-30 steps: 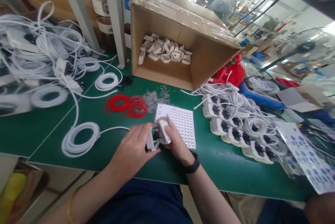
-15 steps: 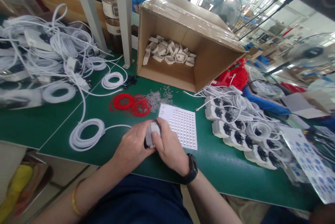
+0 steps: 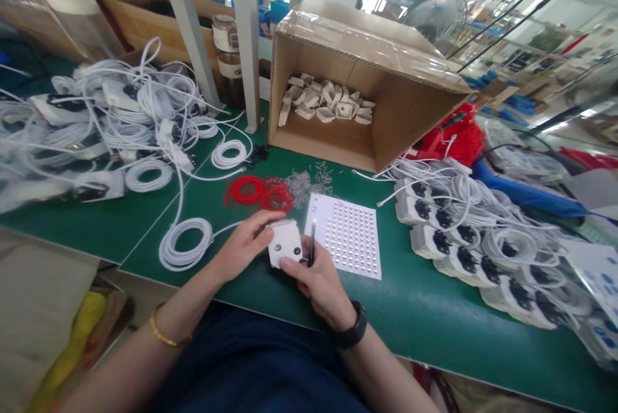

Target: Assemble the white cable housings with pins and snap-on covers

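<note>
Between my two hands is a small white plastic housing (image 3: 286, 242), its flat face with two dark round spots turned up. My left hand (image 3: 241, 247) grips its left side, thumb on the face and fingers along the far edge. My right hand (image 3: 318, 278) pinches its lower right corner, with a slim dark tool (image 3: 311, 242) upright between the fingers; its kind is unclear. A coiled white cable (image 3: 206, 242) lies left of my hands, its end running behind my left hand. A white sheet of round silver stickers (image 3: 345, 265) lies beside my right hand.
Red wire loops (image 3: 247, 190) and loose screws (image 3: 300, 186) lie beyond my hands. A cardboard box (image 3: 321, 146) on its side holds white plastic parts (image 3: 326, 114). Piled cabled units (image 3: 145, 117) stand left; white socket units (image 3: 429, 242) line the right.
The housing has turned so its flat face with two dark spots shows. My hands have moved apart to its sides, and the slim tool now shows in my right hand. The view has shifted left.
</note>
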Demonstrator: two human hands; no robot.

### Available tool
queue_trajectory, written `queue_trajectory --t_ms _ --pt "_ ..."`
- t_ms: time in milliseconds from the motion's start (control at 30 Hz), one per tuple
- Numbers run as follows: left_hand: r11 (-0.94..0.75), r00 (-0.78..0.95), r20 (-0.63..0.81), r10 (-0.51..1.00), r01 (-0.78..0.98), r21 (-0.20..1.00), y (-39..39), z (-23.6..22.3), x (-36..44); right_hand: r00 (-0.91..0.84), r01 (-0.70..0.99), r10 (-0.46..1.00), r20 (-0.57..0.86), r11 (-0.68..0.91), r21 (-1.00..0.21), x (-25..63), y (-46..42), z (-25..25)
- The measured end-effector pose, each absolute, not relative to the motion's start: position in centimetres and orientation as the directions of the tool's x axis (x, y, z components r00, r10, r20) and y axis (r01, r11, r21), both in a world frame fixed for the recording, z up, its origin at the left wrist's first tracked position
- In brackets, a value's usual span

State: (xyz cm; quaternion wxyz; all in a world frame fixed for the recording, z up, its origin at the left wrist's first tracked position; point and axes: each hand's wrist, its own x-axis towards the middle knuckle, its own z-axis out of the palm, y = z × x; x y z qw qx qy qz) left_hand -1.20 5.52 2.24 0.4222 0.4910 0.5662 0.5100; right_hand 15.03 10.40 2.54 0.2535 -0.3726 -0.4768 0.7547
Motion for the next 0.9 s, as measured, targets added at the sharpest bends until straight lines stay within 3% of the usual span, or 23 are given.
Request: queue_trajectory --t_ms 100,333,400,467,533,600,667,700,733,800,900 --pt "0.100 -0.197 -0.061 0.978 0.194 0.976 6.2 2.9 -1.2 -0.587 -0.038 0.742 -0.324 -0.425 -0.905 14.9 10.1 2.5" --pt "0.147 -0.310 -0.102 0.945 0.125 0.981 6.7 1.5 0.0 -0.590 0.038 0.725 -0.355 -0.415 -0.909 15.2 10.2 2.0" --pt "0.108 -0.270 -0.056 0.961 0.181 0.978 6.3 1.9 -0.4 -0.606 0.108 0.737 -0.298 -0.295 -0.949 15.4 10.6 2.1" --pt "0.006 -0.155 0.040 0.987 0.289 0.957 5.7 2.9 -1.1 -0.609 0.212 0.782 -0.133 -0.001 -0.977 15.6 11.4 2.3" --pt "-0.095 -0.049 0.124 0.991 0.389 0.916 5.1 4.0 -2.1 -0.641 0.362 0.761 0.103 0.418 -0.833 15.9 12.3 2.2" --pt "-0.118 -0.100 0.188 0.977 0.477 0.871 5.1 5.0 -3.3 -0.749 0.442 0.607 0.266 0.757 -0.482 16.3 12.9 1.8" --pt "-0.056 -0.255 0.241 0.936 0.569 0.821 5.8 5.7 -4.4 -0.863 0.392 0.415 0.287 0.910 -0.138 16.9 13.0 1.4" --pt "-0.008 -0.316 0.254 0.914 0.613 0.790 6.5 5.9 -4.9 -0.898 0.348 0.343 0.274 0.937 -0.034 17.3 12.8 1.2" --pt "0.039 -0.348 0.252 0.903 0.649 0.760 7.5 6.2 -5.3 -0.919 0.312 0.297 0.258 0.950 0.020 17.8 12.5 1.0" --pt "0.111 -0.332 0.198 0.922 0.717 0.688 9.8 6.6 -5.8 -0.938 0.271 0.262 0.225 0.963 0.006 18.8 12.0 0.9" --pt "0.206 -0.276 0.051 0.960 0.816 0.540 14.5 6.8 -6.3 -0.892 0.326 0.376 0.252 0.920 -0.219 19.9 13.0 1.3"
